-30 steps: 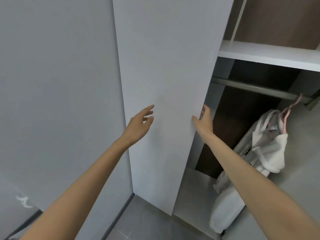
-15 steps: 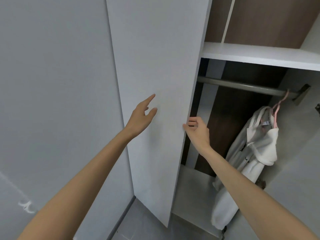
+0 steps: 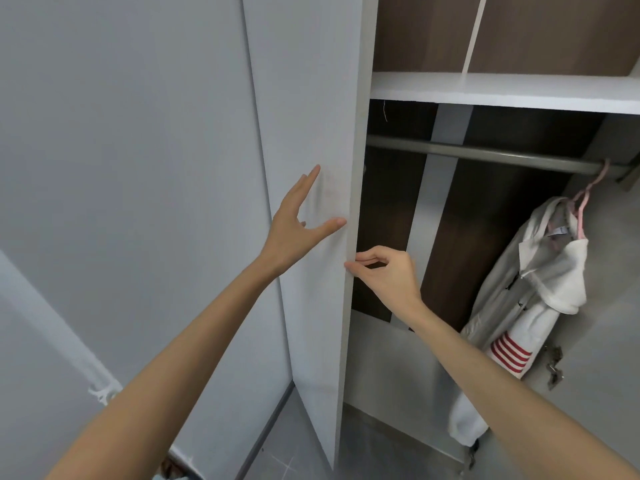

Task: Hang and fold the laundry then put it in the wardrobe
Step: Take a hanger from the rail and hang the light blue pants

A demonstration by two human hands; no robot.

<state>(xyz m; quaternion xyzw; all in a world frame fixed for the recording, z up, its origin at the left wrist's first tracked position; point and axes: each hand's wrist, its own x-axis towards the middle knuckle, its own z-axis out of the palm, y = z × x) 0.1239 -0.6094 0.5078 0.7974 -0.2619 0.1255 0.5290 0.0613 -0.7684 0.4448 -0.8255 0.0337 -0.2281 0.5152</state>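
The white wardrobe door (image 3: 311, 98) stands open, seen nearly edge-on. My left hand (image 3: 298, 223) lies flat with spread straight fingers against the door's outer face. My right hand (image 3: 384, 271) has curled fingers and thumb touching the door's free edge at mid height. Inside the wardrobe, a white and grey garment with red stripes (image 3: 530, 306) hangs on a pink hanger (image 3: 588, 195) from the metal rail (image 3: 485, 155) at the far right.
A white shelf (image 3: 502, 91) runs above the rail, with a divider above it. The wardrobe floor (image 3: 398, 368) lies below the garment. A closed grey door panel (image 3: 121, 168) fills the left. Grey floor shows at the bottom.
The door has swung further, now seen nearly edge-on. My right hand went from an open reach to curling its fingers on the door's edge. My left hand spread flat on the door.
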